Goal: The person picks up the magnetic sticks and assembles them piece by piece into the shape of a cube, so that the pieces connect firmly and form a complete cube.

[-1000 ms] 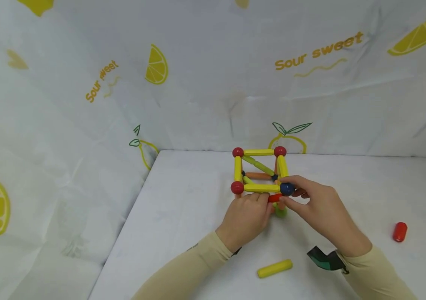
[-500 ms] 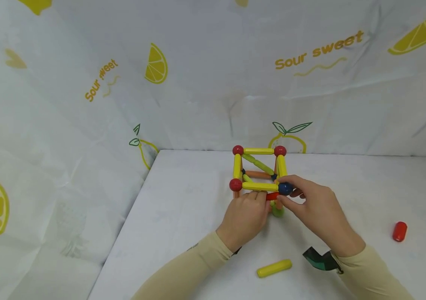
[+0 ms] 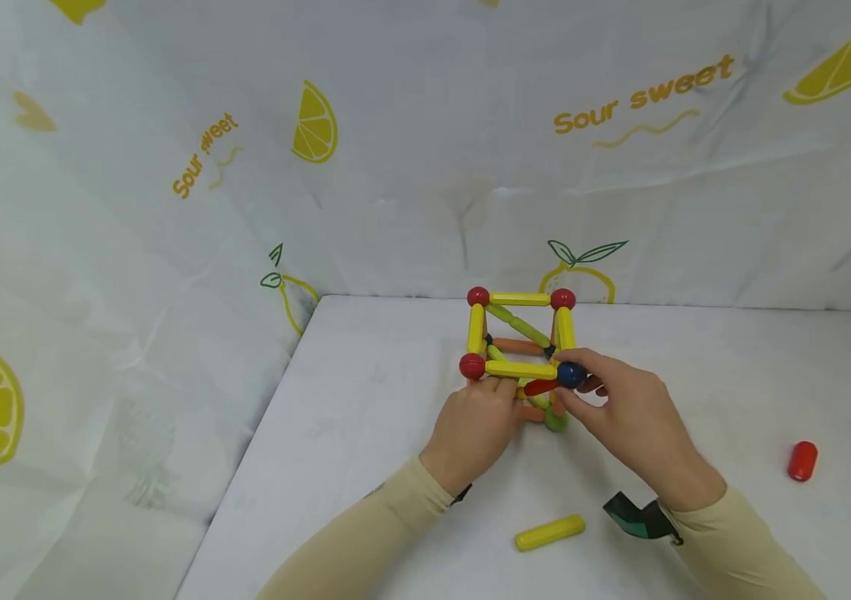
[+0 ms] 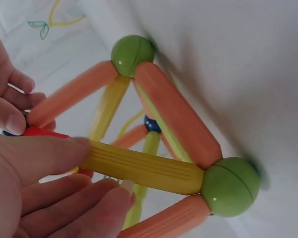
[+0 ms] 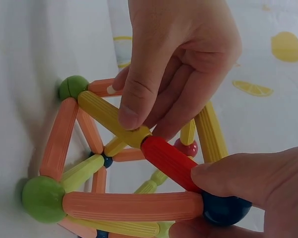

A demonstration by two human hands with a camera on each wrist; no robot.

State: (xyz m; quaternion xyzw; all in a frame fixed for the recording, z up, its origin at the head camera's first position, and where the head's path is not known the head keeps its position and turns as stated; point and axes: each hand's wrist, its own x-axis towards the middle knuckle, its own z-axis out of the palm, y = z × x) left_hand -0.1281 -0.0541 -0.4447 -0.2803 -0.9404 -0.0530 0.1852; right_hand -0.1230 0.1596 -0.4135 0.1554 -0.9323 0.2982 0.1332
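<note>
A cube-shaped frame of magnetic sticks and balls (image 3: 521, 370) stands on the table, its top edged by yellow sticks. My left hand (image 3: 473, 429) reaches into its near side and pinches a slanting yellow stick (image 4: 144, 166) between thumb and fingers. That stick runs from a green ball (image 5: 73, 87) and meets the end of a red stick (image 5: 169, 161). With thumb and fingertips, my right hand (image 3: 638, 433) grips the blue ball (image 3: 571, 374) at the near right top corner, where the red stick's other end sits. The thumb also touches the red stick.
A loose yellow stick (image 3: 549, 532) lies on the table in front of the frame. Far to the right is a short red piece (image 3: 803, 461). Behind the table hangs a white cloth (image 3: 410, 167) with lemon prints.
My left hand has shifted left and slightly back from the red stick, which now shows more and tilts down to the left. The right hand keeps its grip on the blue ball.
</note>
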